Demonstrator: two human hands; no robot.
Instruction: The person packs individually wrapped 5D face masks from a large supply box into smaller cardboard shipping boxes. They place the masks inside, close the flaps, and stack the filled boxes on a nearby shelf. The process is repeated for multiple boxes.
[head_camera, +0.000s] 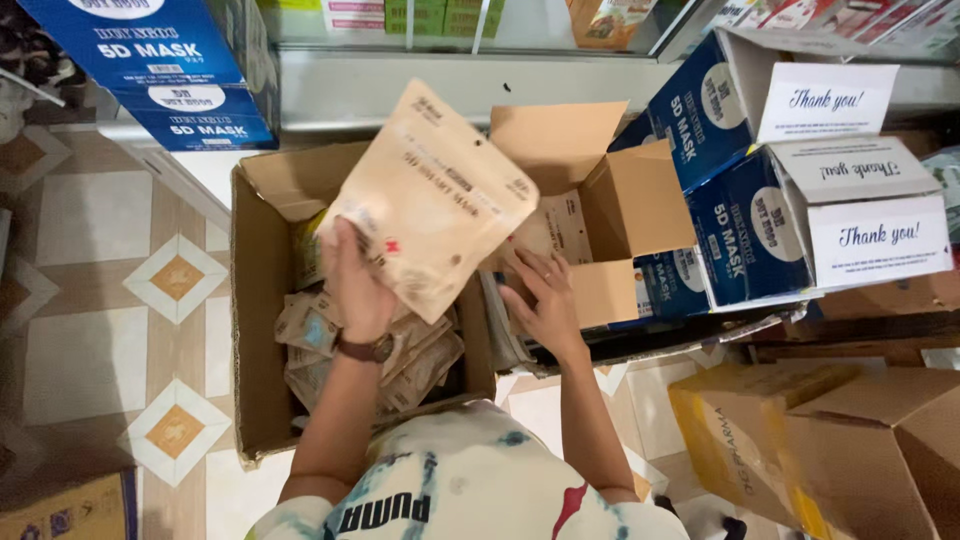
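Pinching one flat beige paper pouch (430, 200) at its lower left corner, the left hand (358, 285) lifts it at centre frame above a large open cardboard carton (255, 300); it looks light, thin and bendy, best gripped by an edge. The right hand (545, 300), fingers spread, rests on a small open brown box (610, 215) right of centre. A heap of similar pouches (350, 350), too tangled to count, fills the carton. About four blue boxes (745, 235) stand at right

Matt beige plastic pouch (430, 205), rough brown cardboard carton (262, 300), glossy blue printed boxes (745, 235), smooth tiled floor (90, 290)
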